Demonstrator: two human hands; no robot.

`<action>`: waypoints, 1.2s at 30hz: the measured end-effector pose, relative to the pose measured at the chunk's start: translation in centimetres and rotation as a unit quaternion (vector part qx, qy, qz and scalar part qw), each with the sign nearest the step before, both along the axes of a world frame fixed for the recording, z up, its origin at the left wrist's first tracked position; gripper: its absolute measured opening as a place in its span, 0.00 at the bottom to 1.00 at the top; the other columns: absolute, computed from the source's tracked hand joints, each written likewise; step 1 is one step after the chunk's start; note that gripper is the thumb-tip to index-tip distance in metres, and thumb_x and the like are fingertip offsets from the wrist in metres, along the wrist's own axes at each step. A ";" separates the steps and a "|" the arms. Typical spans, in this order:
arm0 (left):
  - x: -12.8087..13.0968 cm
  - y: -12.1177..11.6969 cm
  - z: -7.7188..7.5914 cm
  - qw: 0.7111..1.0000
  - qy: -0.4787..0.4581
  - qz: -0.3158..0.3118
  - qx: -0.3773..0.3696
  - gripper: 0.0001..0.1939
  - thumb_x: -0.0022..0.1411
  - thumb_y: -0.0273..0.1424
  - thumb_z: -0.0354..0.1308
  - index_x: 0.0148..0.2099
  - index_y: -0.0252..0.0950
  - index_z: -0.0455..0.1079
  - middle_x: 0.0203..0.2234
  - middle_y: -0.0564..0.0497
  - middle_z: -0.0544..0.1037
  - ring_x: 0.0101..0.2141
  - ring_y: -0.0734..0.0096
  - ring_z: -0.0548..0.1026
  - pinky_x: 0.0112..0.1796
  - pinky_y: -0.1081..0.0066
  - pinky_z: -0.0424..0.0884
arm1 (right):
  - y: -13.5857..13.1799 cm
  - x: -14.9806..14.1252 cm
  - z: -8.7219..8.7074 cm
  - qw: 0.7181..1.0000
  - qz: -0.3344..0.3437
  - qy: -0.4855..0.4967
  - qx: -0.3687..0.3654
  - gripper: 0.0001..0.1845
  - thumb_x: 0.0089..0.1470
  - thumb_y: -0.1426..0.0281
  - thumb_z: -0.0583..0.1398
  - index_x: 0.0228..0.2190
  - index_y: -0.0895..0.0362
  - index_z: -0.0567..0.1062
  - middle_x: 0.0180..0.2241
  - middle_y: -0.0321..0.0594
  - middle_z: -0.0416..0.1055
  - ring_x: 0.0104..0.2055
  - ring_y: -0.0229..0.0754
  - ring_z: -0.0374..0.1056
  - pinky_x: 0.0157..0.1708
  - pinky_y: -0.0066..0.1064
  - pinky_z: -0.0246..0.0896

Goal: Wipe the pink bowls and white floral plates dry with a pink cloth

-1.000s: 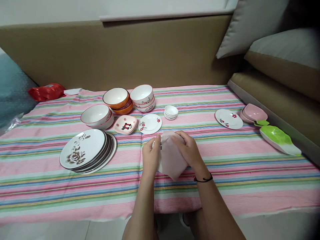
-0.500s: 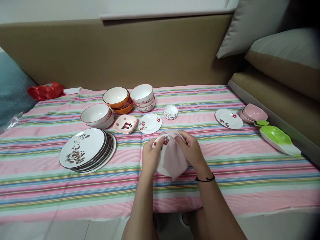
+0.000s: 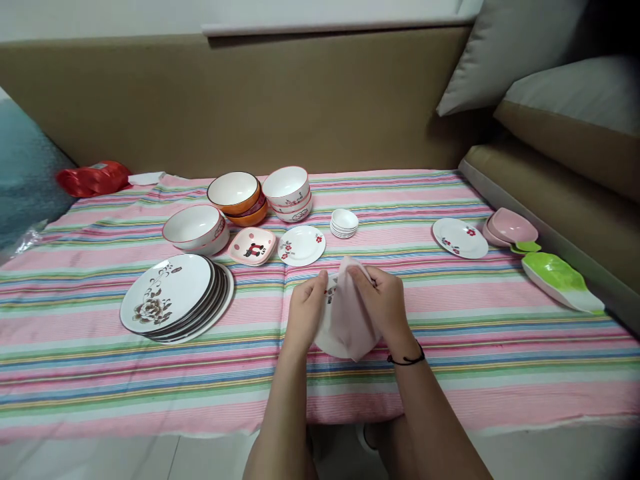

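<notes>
My left hand (image 3: 307,312) grips the left rim of a white plate (image 3: 327,339) with a floral print, its thumb up along the edge. A pale pink cloth (image 3: 350,323) hangs over the plate's right part, pinched at the top by my right hand (image 3: 384,301), which wears a black cord bracelet. The cloth and hands hide much of the plate. Just beyond lie a flowered white plate (image 3: 302,246) and a stack of tiny white bowls (image 3: 344,222).
At left stands a stack of dark-flowered plates (image 3: 167,293), with white bowls (image 3: 194,227), orange bowls (image 3: 233,195) and square cat dishes (image 3: 253,245) behind. On the right are another flowered plate (image 3: 460,238), pink bowls (image 3: 511,227) and a green leaf-shaped dish (image 3: 557,280). A striped cloth (image 3: 240,387) covers the surface.
The cloth's upper edge has risen and shifted slightly right, covering more of the flowers. My left thumb has moved from the plate's face to point upward at its edge.
</notes>
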State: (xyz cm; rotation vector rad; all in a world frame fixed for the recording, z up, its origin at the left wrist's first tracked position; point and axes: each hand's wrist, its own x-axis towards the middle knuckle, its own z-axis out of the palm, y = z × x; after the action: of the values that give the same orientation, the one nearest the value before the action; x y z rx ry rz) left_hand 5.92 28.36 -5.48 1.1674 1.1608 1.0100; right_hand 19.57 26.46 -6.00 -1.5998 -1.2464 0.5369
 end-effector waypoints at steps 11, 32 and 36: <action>-0.1 0.0 -0.6 0.992 -0.099 0.057 -0.058 0.22 0.54 0.48 0.59 0.23 0.35 0.61 0.16 0.57 0.61 0.19 0.76 0.59 0.21 0.75 0.54 | 0.3 -0.1 0.7 0.993 0.111 -0.014 -0.036 0.14 0.45 0.60 0.64 0.32 0.55 0.71 0.28 0.33 0.70 0.29 0.38 0.62 0.29 0.27 0.53; 0.1 -0.1 -0.7 0.998 -0.030 0.061 0.008 0.22 0.59 0.47 0.54 0.22 0.35 0.58 0.18 0.56 0.58 0.22 0.76 0.56 0.23 0.75 0.53 | 0.4 -0.8 0.4 0.997 0.029 -0.050 -0.051 0.20 0.38 0.54 0.67 0.22 0.56 0.68 0.21 0.30 0.66 0.24 0.36 0.58 0.24 0.27 0.48; 0.3 0.1 -1.0 0.994 -0.058 0.085 0.029 0.22 0.57 0.46 0.57 0.22 0.35 0.58 0.18 0.57 0.58 0.22 0.76 0.57 0.23 0.75 0.54 | 0.5 -0.3 0.4 0.998 0.010 -0.026 -0.052 0.18 0.43 0.54 0.64 0.22 0.56 0.68 0.21 0.30 0.66 0.25 0.35 0.57 0.25 0.26 0.49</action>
State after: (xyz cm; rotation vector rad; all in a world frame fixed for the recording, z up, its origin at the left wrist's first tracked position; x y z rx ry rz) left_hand 6.25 28.47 -6.46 1.0545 1.1586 1.2316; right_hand 19.31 26.92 -5.62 -1.6989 -1.2941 0.5840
